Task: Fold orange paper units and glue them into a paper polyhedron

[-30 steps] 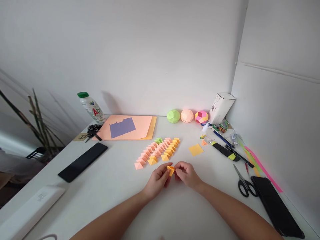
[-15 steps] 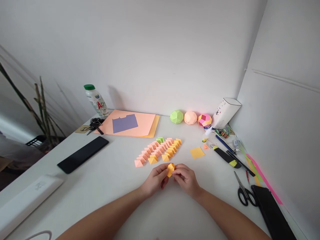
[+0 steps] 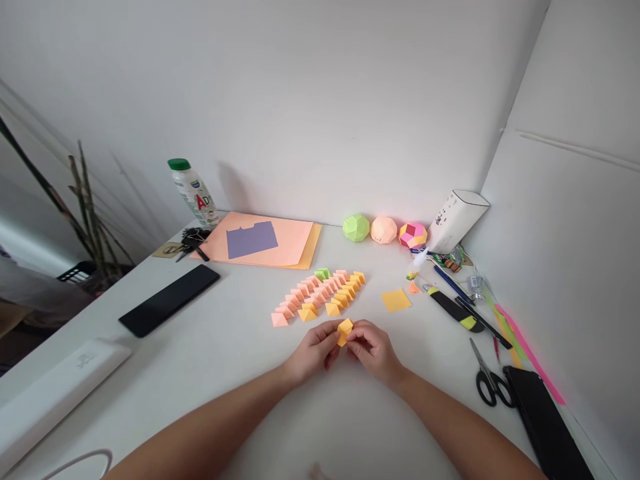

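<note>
Between my two hands is a small piece of folded orange paper point(image 3: 345, 331), held up off the table. My left hand point(image 3: 311, 353) pinches its left side with thumb and fingers. The fingers of my right hand point(image 3: 376, 352) close on its right edge. Just beyond my hands lie rows of folded paper units: pink ones point(image 3: 280, 320), orange ones point(image 3: 333, 309) and a few green ones point(image 3: 323, 273). A flat orange paper square point(image 3: 397, 300) rests to their right, with a small pink paper scrap point(image 3: 414, 287) behind it.
Paper balls point(image 3: 384, 230) line the wall. Scissors point(image 3: 493, 380), a utility knife point(image 3: 455, 310), a pen point(image 3: 483, 321) and a black case point(image 3: 545, 420) lie at right. At left are a phone point(image 3: 170, 300), a white box-like device point(image 3: 65, 400), pink sheets point(image 3: 260, 250) and a bottle point(image 3: 195, 193).
The folded orange paper has turned slightly in my fingers, and my right fingers have shifted on its edge. The whole view has tilted a little.
</note>
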Demonstrator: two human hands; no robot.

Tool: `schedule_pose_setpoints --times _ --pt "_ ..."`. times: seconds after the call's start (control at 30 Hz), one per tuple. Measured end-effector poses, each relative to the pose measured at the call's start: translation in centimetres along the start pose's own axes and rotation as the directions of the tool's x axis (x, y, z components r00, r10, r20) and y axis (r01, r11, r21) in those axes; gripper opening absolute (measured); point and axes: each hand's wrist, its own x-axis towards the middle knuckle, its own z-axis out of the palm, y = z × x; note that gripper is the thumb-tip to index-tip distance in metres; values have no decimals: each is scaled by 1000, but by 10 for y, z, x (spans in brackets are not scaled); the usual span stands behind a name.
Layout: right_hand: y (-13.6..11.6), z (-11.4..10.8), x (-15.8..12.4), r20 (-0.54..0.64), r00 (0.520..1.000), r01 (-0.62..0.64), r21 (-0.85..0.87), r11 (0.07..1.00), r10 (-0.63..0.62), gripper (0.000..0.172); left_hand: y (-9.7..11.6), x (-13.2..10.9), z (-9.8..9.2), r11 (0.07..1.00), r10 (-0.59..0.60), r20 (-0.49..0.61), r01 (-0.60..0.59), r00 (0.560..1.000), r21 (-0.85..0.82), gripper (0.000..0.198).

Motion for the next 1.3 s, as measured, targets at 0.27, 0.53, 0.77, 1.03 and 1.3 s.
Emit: schedule_pose_setpoints --times 0.27,0.53,0.77,1.03,1.3 --pt "0 1 0 -20 990 134 -127 983 -138 13 0 -1 0 998 35 63 -33 997 -45 35" --pt "-2 1 1 -8 985 168 -202 965 -173 18 -1 -1 1 997 14 38 -11 999 -79 35" --pt "-3 1 2 12 992 129 -151 980 -128 14 -5 -2 3 997 25 -1 -25 1000 -69 31" --pt "1 -2 3 42 994 103 -122 987 -99 10 0 -5 4 999 42 21 -42 999 -16 32" --pt "-1 -5 3 34 990 -139 -1 990 139 8 -4 -3 4 997 76 79 -75 994 -13 33"
